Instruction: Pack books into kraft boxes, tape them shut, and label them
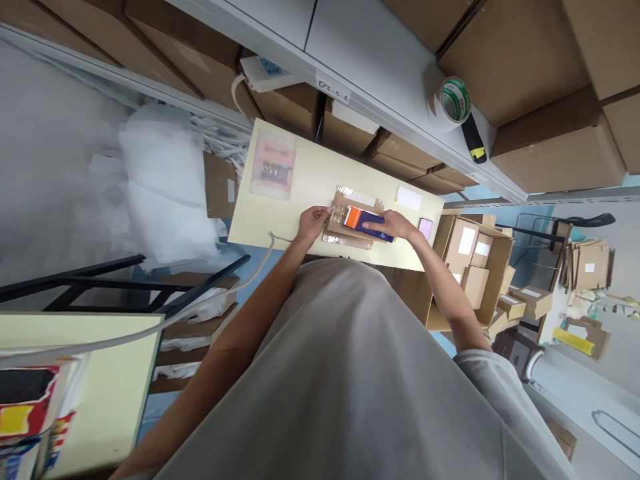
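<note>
My right hand (393, 225) is wrapped round a blue and orange tape dispenser (354, 218). The dispenser rests over a small flat cardboard box (339, 217) on a pale yellow table (313, 167). Shiny clear tape sticks out past the box's edges. At the box's left end, my left hand (314, 221) has its fingertips pinched together by the tape; what is between them is too small to make out. A white paper label (409, 198) and a phone (425, 228) lie to the right of my right hand.
A printed sheet (273, 165) lies at the table's left end. Beyond it, a shelf holds a tape roll (454, 100), a black-and-yellow cutter (473, 140) and cartons (545, 87). An open carton (493, 273) with labelled boxes stands right. A grey cable (245, 288) runs left.
</note>
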`<state>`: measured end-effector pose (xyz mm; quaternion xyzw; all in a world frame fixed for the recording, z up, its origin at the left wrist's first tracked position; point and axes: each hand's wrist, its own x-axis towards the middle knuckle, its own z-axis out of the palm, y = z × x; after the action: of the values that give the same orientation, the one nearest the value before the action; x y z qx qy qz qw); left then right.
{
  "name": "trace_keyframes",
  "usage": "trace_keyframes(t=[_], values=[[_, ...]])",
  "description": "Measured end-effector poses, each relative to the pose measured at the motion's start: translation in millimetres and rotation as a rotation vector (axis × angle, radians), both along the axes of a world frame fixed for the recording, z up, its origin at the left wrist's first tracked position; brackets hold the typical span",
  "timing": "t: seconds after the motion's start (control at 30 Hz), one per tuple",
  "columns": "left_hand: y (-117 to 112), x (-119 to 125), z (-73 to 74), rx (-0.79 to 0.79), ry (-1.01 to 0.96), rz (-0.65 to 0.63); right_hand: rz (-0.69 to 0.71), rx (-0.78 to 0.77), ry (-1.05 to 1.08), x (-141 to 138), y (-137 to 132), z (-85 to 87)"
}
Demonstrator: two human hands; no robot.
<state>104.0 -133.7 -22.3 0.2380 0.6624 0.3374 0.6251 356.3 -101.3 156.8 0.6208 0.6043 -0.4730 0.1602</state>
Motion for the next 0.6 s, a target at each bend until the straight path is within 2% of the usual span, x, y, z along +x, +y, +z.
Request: trace_keyframes(t=[0.07,0.13,0.23,0.33,0.47,0.53,0.6], values=[[-1.6,0.1,2.6,0.009,0.116,0.014,-0.004,-0.002,0.000,1.3,-0.7,0.6],[-3.9,1.0,8.9,0.097,0.202,0.001,-0.003,0.004,-0.009,3.2,-1.4,0.5],[-8.1,6.8,21.5,0.221,0.235,-0.065,0.013,0.014,-0.017,5.2,-1.5,-2.1],[-12.2,14.9,29.9,0.198,0.281,-0.080,0.036,0.014,-0.007,4.2,0.4,-7.6],[-17.6,20.3,30.5,0.146,0.343,-0.069,0.056,0.006,0.030,5.2,3.3,-12.4],[-19.7,20.8,29.1,0.135,0.371,-0.056,0.050,0.007,0.029,15.6,0.9,-8.6],[-21.1,21.0,27.9,0.131,0.382,-0.045,0.029,-0.025,0.019,37.6,-6.6,0.8]])
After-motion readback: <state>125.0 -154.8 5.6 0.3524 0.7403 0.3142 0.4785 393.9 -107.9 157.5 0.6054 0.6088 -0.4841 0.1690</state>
